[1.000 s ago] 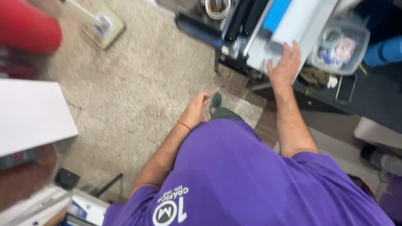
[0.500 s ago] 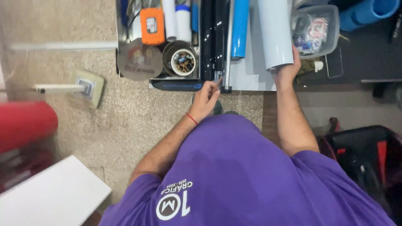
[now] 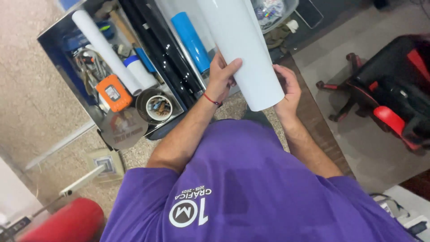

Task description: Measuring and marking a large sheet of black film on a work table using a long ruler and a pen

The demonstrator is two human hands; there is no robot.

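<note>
A thick white roll (image 3: 242, 40) of sheet material is lifted out in front of my chest, its near end pointing toward me. My left hand (image 3: 224, 74), with a red cord at the wrist, wraps around the roll's left side. On the other side, my right hand (image 3: 286, 87) presses against the roll close to its near end. My purple shirt (image 3: 251, 188) fills the lower part of the view.
An open bin (image 3: 76, 49) on the floor holds a long white roll (image 3: 105, 49), black rolls (image 3: 161, 49), a blue roll (image 3: 190, 40), an orange device (image 3: 113, 93) and a tape ring (image 3: 156, 106). A red-and-black office chair (image 3: 394, 94) stands at the right. A floor socket (image 3: 106, 163) lies lower left.
The white roll lay among the other rolls with my right hand resting on it; now both hands hold it raised toward me. My left hand came up from the bin's edge.
</note>
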